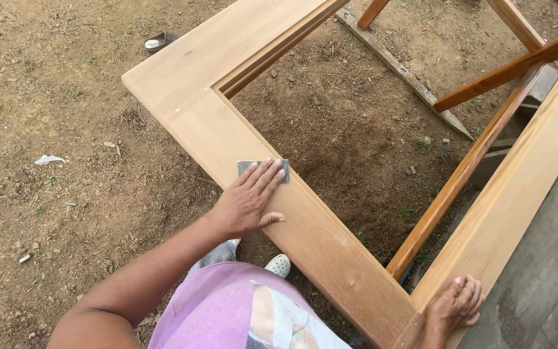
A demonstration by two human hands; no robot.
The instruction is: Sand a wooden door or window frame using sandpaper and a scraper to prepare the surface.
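Grey sandpaper sheet [263, 169] under flat, spread left hand [248, 203] on pale wooden frame [305, 226]; right hand [454, 309] curled over its rail.

Honey-tan wooden frame [305, 220] — grey sandpaper [263, 169], lilac shirt [217, 310], brown dirt ground [66, 161].

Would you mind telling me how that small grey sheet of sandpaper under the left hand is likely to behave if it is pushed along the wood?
The small grey sandpaper sheet lies flat and thin, so it is probably floppy and light. Under the left hand, fingers spread over it, it likely drags rather than slips on the pale wooden frame. It should not roll.
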